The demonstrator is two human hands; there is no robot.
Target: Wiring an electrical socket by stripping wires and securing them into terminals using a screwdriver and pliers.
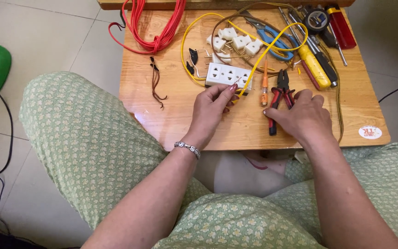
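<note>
Yellow wire (254, 64), pinched, white socket block (229, 74)

Home setting, tiled floor (47, 27), low wooden table (236, 131) strewn with pliers (279, 87), screwdrivers (316, 67), wire coils (155, 25)

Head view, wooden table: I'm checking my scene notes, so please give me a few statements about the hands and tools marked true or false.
1. The left hand pinches the thin yellow wire beside the white plastic socket strip. True.
2. The right hand rests on the red-and-black-handled pliers. True.
3. The coiled red cable lies by the right hand. False: it lies at the table's far left.
4. The blue-handled scissors are in the left hand. False: they lie untouched on the small wooden table.
</note>
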